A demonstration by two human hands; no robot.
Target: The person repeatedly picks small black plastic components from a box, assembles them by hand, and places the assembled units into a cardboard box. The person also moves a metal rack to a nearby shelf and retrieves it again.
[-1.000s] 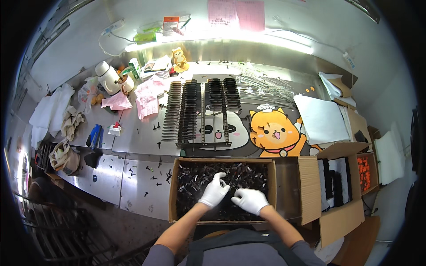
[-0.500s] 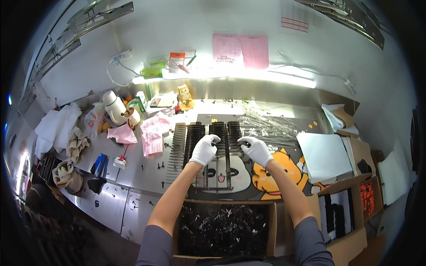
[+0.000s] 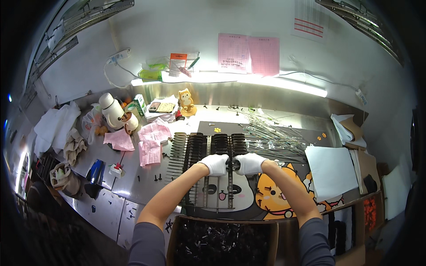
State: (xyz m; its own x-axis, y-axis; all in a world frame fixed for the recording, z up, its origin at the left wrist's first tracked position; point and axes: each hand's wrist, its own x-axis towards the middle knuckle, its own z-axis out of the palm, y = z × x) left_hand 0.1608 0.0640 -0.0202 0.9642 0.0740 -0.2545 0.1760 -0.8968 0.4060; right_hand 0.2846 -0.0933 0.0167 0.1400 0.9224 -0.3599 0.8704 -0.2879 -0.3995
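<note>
My left hand [image 3: 216,165], in a white glove, is closed with its fingertips on a small black part [image 3: 232,165]. Facing it, my right hand [image 3: 249,163], gloved alike, pinches at the same spot from the other side. The part's exact shape is too small and dark to make out. Both hands are over a metal rack [image 3: 207,186] with thin upright rails, and behind them rows of black pieces [image 3: 195,148] are lined up along those rails. Close to my body is a cardboard box [image 3: 274,248] filled with loose small black pieces [image 3: 217,244].
A mat with cartoon animals [image 3: 277,190] lies beneath the rack. Thin metal rods [image 3: 277,135] are scattered behind on the right, near white sheets [image 3: 330,170]. To the left are pink papers [image 3: 151,150], a white thermos [image 3: 111,110], a mug [image 3: 129,122] and a blue-handled tool [image 3: 96,171].
My hands have come closer together and toward me, meeting over the rack's right rail. The view has shifted slightly, so the bench sits lower in the picture.
</note>
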